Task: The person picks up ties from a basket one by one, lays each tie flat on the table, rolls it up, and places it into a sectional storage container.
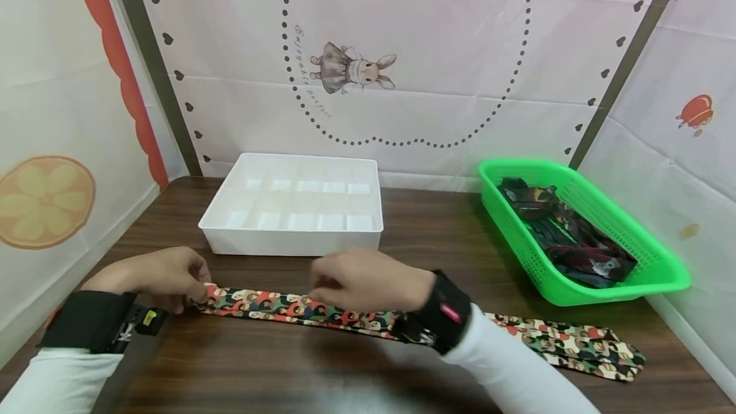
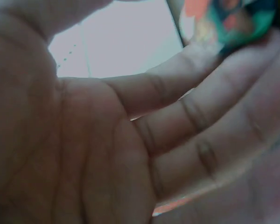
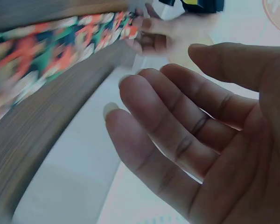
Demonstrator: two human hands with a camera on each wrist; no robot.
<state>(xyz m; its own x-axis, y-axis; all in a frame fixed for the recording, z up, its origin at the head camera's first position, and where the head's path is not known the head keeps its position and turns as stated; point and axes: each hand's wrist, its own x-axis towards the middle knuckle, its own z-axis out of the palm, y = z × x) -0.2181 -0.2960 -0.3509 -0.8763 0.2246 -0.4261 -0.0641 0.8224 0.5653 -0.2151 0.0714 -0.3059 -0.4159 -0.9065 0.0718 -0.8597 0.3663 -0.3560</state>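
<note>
A long, narrow necktie [image 1: 264, 304] with a colourful print of small figures lies across the table, folded in layers toward its right end. My left hand [image 1: 161, 275] pinches its left end between thumb and fingers. In the left wrist view, a bit of the patterned cloth [image 2: 233, 23] shows at the fingertips. Over the middle of the tie is my right hand [image 1: 368, 278], its fingers loosely bent. The right wrist view shows nothing between those fingers [image 3: 149, 105], with the tie off to one side. My right forearm hides part of the tie.
A white box [image 1: 293, 241] with several compartments stands at the back, left of centre. To the right, a green plastic basket [image 1: 517, 241] holds dark, folded fabric items [image 1: 592, 251]. Printed cloth walls [image 1: 431, 50] enclose the brown table [image 1: 230, 369] at the back and sides.
</note>
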